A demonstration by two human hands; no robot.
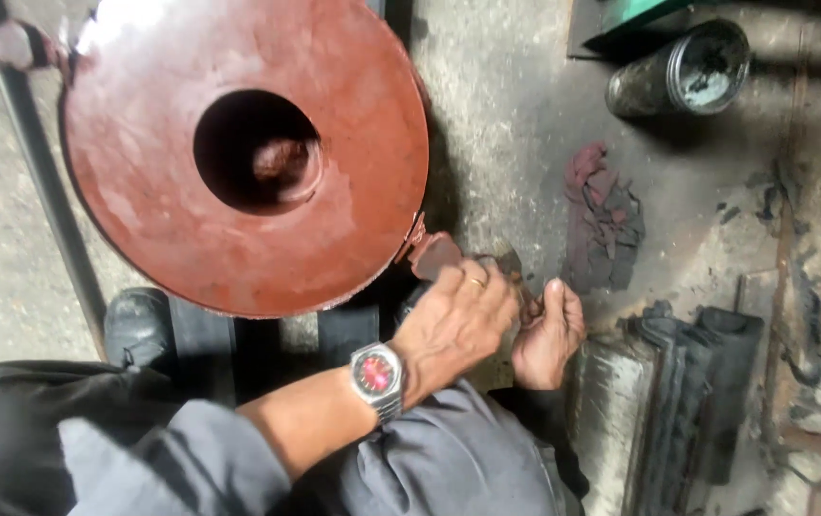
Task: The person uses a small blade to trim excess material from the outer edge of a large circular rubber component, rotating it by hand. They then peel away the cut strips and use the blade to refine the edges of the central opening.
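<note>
Both hands meet just right of the red disc (238,153) — the left hand (453,320) and right hand (549,334) pinch a small dark piece (511,268) at the bracket (434,253) on its near rim. It looks like mid-fitting — next calls for a steady grip and fine alignment.

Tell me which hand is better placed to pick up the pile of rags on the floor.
Right, most likely. The right hand lies nearest the rags, just below them in the view. The left hand sits farther off, beside the red disc, and would have to cross over the right.
</note>
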